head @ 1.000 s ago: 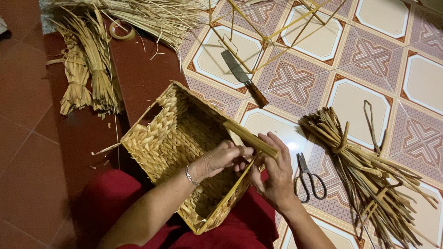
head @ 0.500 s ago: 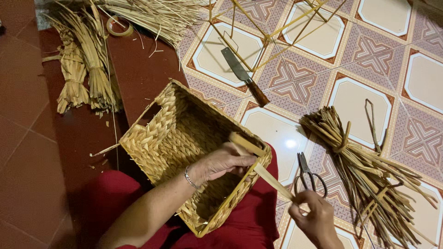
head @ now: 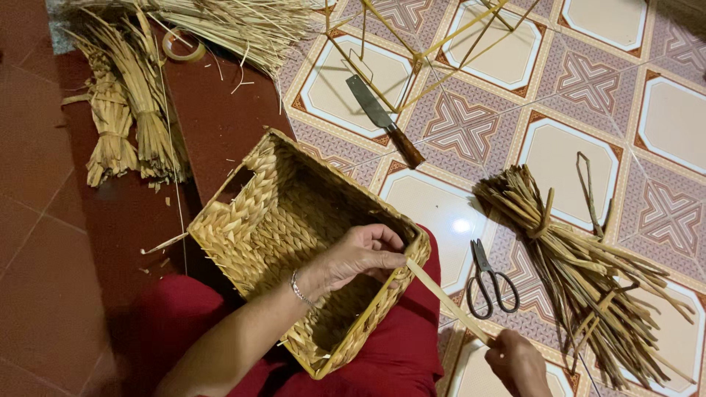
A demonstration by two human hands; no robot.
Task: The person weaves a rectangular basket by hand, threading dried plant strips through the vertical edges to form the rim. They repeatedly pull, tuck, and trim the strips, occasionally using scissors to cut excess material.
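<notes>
Right hand [head: 517, 360] lower; strand [head: 448, 303] taut

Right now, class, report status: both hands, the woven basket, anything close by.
Left hand pinching pale flat fibre strip at rectangular woven straw basket rim. Right hand gripping strip's far end, taut. Black-handled scissors beside strip, apart.

- A rectangular woven straw basket [head: 294, 242] rests on the person's lap, at the centre of the view.
- The left hand [head: 360, 254] lies on the basket's right rim; the right hand [head: 515, 360] is lower right, with a flat straw strip [head: 448, 301] running between them.
- Metal scissors [head: 489, 283] lie on the tiled floor [head: 448, 213] just right of the basket.
- A tied bundle of straw stalks [head: 581, 257] lies right of the scissors.
- A wooden-handled knife [head: 382, 117] lies beyond the basket.
- Tied straw bundles [head: 125, 110] lie far left.
</notes>
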